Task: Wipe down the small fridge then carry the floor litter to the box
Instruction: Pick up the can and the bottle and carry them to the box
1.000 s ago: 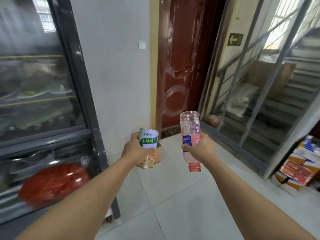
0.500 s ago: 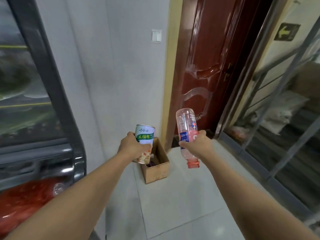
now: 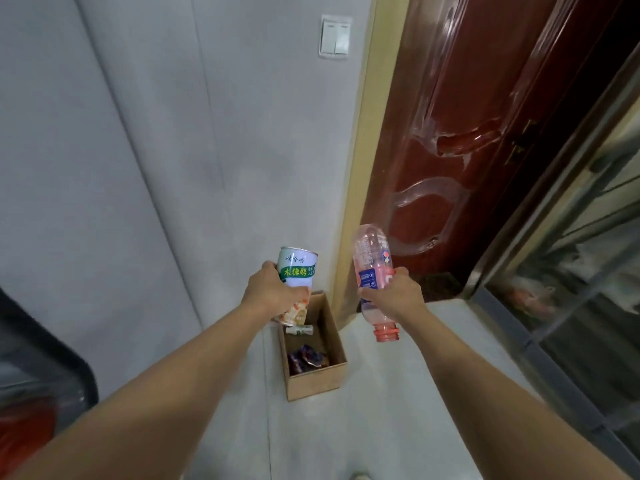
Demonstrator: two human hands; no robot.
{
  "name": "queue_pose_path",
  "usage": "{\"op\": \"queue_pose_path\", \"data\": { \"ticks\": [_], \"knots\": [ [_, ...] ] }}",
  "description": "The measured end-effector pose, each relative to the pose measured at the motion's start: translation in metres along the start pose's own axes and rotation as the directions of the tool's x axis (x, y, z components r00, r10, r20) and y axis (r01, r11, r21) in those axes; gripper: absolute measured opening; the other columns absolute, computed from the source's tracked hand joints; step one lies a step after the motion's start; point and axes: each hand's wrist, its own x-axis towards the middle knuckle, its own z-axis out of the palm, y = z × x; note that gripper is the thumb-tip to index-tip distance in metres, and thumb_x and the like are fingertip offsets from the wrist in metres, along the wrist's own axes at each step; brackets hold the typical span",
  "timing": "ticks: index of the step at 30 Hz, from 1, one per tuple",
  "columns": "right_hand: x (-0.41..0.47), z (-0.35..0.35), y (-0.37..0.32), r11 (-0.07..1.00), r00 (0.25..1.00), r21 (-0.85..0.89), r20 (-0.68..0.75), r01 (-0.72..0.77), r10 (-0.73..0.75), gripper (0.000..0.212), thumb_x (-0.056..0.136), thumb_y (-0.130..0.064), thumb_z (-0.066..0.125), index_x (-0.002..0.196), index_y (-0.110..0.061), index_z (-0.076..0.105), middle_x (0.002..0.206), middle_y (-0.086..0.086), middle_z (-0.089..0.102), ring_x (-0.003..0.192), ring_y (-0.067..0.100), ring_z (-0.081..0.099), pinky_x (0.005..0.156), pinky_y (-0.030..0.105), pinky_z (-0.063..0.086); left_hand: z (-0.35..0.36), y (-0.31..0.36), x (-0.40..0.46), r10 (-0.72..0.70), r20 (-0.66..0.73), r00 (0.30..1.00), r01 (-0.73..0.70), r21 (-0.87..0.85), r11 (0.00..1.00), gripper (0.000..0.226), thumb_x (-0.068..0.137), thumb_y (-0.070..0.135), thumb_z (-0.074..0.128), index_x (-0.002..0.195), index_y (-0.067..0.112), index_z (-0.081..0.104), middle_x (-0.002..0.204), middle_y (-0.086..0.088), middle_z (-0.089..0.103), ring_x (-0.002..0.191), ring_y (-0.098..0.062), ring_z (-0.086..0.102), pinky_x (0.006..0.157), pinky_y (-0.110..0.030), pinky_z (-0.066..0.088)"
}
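1. The cardboard box stands open on the floor at lower centre of the frame, against the wall, just left of the door frame.
2. Inside it lie a purple crumpled wrapper near the front and a small rolled label towards the back.
3. The left hand is closed around a can with green and white print, held tilted above the box's far left corner.
4. The right hand grips a clear pink plastic bottle, turned neck downward, uncapped, to the right of the box and over the floor.
5. The floor is pale, glossy tile with a seam running down from the box.
6. The wall is plain grey-white; a double light switch sits at upper centre.
7. A dark red panelled door fills the upper right, with a yellowish frame beside it.
8. Metal-framed glazing runs along the right edge.
9. A dark fridge corner shows at lower left.
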Motion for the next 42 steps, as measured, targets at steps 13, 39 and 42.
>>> {"op": "queue_pose_path", "data": {
  "ticks": [13,39,42],
  "knots": [
    [0.246,0.046,-0.022,0.995,0.955,-0.031,0.287,0.09,-0.078,0.064,0.072,-0.041,0.077,0.12,-0.012,0.047,0.102,0.002,0.056,0.083,0.02,0.055,0.072,0.029,0.044,0.089,0.018,0.176,-0.293,-0.128,0.948,0.281,-0.105,0.954,0.055,0.058,0.036,0.082,0.099,0.018,0.05,0.086,0.004,0.061,0.074,-0.01,0.061,0.058,-0.024,0.048],
    [0.411,0.401,0.165,0.936,0.73,-0.323,0.604,-0.141,0.319,0.075,0.077,-0.045,0.072,0.134,-0.01,0.037,0.123,0.008,0.054,0.104,0.022,0.054,0.08,0.029,0.043,0.273,-0.26,0.336,-0.603,0.032,0.797,0.604,-0.045,0.796,0.065,0.069,0.035,0.079,0.119,0.013,0.043,0.107,-0.005,0.061,0.092,-0.02,0.063,0.081,-0.039,0.055],
    [0.429,0.453,0.199,0.931,0.723,-0.319,0.6,-0.176,0.342,0.081,0.074,-0.045,0.073,0.137,-0.01,0.036,0.127,0.011,0.053,0.112,0.028,0.054,0.082,0.032,0.042,0.305,-0.297,0.345,-0.623,0.035,0.782,0.624,-0.034,0.781,0.066,0.07,0.033,0.079,0.12,0.012,0.043,0.11,-0.006,0.061,0.094,-0.02,0.062,0.083,-0.039,0.054]
  ]
}}
